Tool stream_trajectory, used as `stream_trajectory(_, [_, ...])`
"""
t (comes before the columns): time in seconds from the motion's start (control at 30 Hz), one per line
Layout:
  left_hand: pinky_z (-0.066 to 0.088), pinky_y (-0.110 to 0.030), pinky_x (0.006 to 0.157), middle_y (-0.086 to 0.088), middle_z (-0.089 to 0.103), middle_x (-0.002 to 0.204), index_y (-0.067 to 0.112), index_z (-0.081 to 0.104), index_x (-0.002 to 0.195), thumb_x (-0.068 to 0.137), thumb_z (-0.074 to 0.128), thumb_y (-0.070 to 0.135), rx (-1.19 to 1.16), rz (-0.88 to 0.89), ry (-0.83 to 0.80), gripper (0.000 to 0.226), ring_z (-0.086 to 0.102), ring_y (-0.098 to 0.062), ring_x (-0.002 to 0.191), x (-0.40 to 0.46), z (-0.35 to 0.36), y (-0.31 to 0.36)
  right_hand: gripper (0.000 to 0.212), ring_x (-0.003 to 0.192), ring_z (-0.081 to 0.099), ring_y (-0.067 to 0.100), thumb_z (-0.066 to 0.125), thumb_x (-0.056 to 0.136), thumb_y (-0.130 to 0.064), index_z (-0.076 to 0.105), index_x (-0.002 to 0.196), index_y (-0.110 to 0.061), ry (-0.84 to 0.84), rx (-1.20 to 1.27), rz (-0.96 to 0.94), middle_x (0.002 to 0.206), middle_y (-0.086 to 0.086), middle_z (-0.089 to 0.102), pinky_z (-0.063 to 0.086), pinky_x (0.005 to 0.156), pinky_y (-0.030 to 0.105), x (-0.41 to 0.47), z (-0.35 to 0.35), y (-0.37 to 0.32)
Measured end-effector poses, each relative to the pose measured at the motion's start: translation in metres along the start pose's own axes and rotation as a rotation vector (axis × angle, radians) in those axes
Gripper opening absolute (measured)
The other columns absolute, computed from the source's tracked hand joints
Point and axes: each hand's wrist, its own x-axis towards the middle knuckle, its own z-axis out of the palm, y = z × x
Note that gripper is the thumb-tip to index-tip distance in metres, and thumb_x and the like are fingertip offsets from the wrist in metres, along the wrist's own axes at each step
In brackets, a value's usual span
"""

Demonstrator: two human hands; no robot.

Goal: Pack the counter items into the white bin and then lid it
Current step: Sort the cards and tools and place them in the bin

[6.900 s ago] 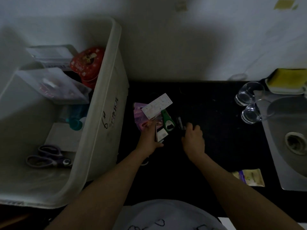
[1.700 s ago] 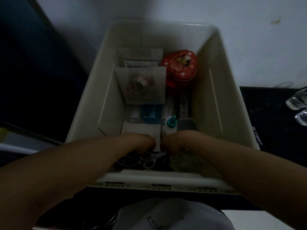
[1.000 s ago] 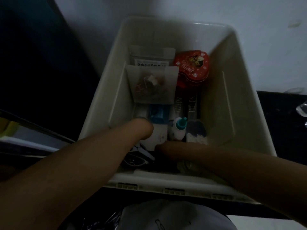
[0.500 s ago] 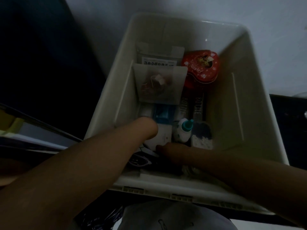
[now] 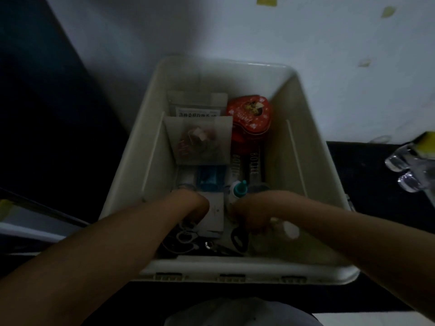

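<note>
Both hands' grip hidden among bin clutter

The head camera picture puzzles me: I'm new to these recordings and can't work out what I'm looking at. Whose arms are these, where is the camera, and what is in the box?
There is no machine here. A person wears a camera on the head, looking forward and down, so the two bare arms coming in from the bottom are their own. Both reach into a white bin that stands beside a dark counter. In the bin are a red heart-shaped tin, a clear bag, a small bottle with a teal cap, a white card and scissors. The left hand and right hand are down among these things; the picture is too dark to tell what, if anything, they hold. Two drinking glasses sit on the counter at the right edge. No lid is on the bin yet.
</note>
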Motion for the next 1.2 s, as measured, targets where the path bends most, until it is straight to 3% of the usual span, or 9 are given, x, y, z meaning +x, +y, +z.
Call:
stream_trajectory(0.07, [0.041,-0.033,0.102,-0.013,0.048,0.138,0.000,0.048,0.132,0.096,0.050,0.020,0.124,0.054,-0.003,0.041,0.051,-0.028,0.122,0.006,0.004,0.002,0.037,0.095,0.062,0.021,0.055,0.091,-0.012,0.053,0.128,-0.008,-0.018,0.031,0.057,0.121,0.009,0.059,0.047,0.073,0.028,-0.007,-0.006,0.017])
stream_trajectory(0.17, [0.043,-0.035,0.101,-0.014,0.048,0.138,-0.001,0.051,0.130,0.093,0.056,0.019,0.173,0.075,0.000,0.043,0.052,-0.029,0.120,0.005,0.003,0.007,0.032,0.065,0.057,0.014,0.056,0.091,-0.010,0.058,0.122,-0.004,0.000,0.120,0.115,0.099,0.008,0.061,0.047,0.056,0.021,-0.019,-0.011,0.036])
stream_trajectory(0.33, [0.041,-0.032,0.097,-0.014,0.041,0.141,0.008,0.044,0.136,0.093,0.056,0.012,0.016,0.079,0.117,0.045,0.049,-0.027,0.120,-0.015,-0.016,0.015,0.022,0.058,0.052,0.012,0.061,0.088,-0.007,0.064,0.110,-0.007,0.222,0.179,0.122,0.068,-0.001,0.054,0.044,0.054,0.019,-0.045,-0.032,0.054])
stream_trajectory(0.37, [0.043,-0.032,0.090,-0.016,0.045,0.129,0.008,0.050,0.124,0.093,0.055,0.013,-0.021,0.073,0.137,0.032,0.055,-0.024,0.102,-0.014,-0.019,0.015,0.024,0.058,0.051,0.013,0.061,0.088,-0.009,0.064,0.111,-0.004,0.262,0.119,0.139,0.069,0.000,0.055,0.042,0.052,0.018,-0.044,-0.035,0.055])
stream_trajectory(0.43, [0.039,-0.029,0.076,-0.015,0.044,0.106,0.008,0.051,0.101,0.094,0.054,0.017,-0.045,0.056,0.227,0.012,0.044,-0.015,0.067,-0.011,-0.023,0.013,0.028,0.066,0.053,0.019,0.061,0.088,-0.008,0.062,0.115,-0.004,0.308,0.014,0.186,0.079,0.007,0.060,0.044,0.055,0.023,-0.039,-0.036,0.056])
stream_trajectory(0.57, [0.045,-0.034,0.088,-0.016,0.057,0.117,0.000,0.056,0.123,0.093,0.055,0.028,-0.142,0.066,0.377,0.042,0.057,-0.025,0.101,-0.012,-0.031,0.013,0.028,0.088,0.058,0.030,0.056,0.088,-0.003,0.059,0.115,-0.001,0.306,0.009,0.251,0.087,0.009,0.057,0.049,0.077,0.035,-0.025,-0.027,0.059])
stream_trajectory(0.7, [0.046,-0.034,0.088,-0.013,0.054,0.128,0.005,0.047,0.127,0.088,0.062,0.034,-0.288,0.118,0.531,0.051,0.055,-0.028,0.113,-0.013,-0.033,0.016,0.040,0.122,0.051,0.031,0.049,0.093,-0.009,0.047,0.133,-0.003,0.309,0.074,0.277,0.135,0.015,0.050,0.044,0.099,0.038,-0.009,-0.019,0.058])
stream_trajectory(0.9, [0.048,-0.040,0.097,-0.013,0.046,0.141,0.014,0.014,0.149,0.082,0.069,0.038,-0.462,0.223,0.555,0.090,0.052,-0.028,0.122,-0.010,-0.027,0.019,0.036,0.123,0.051,0.029,0.045,0.097,-0.013,0.049,0.131,-0.003,0.354,0.212,0.279,0.135,0.015,0.051,0.042,0.100,0.035,0.003,-0.015,0.059])
stream_trajectory(1.2, [0.049,-0.043,0.096,-0.016,0.049,0.136,0.013,0.013,0.149,0.087,0.064,0.034,-0.450,0.266,0.575,0.082,0.054,-0.029,0.118,-0.008,-0.025,0.021,0.035,0.120,0.053,0.028,0.046,0.096,-0.011,0.050,0.130,-0.003,0.372,0.241,0.315,0.133,0.014,0.052,0.044,0.100,0.035,0.017,-0.014,0.058])
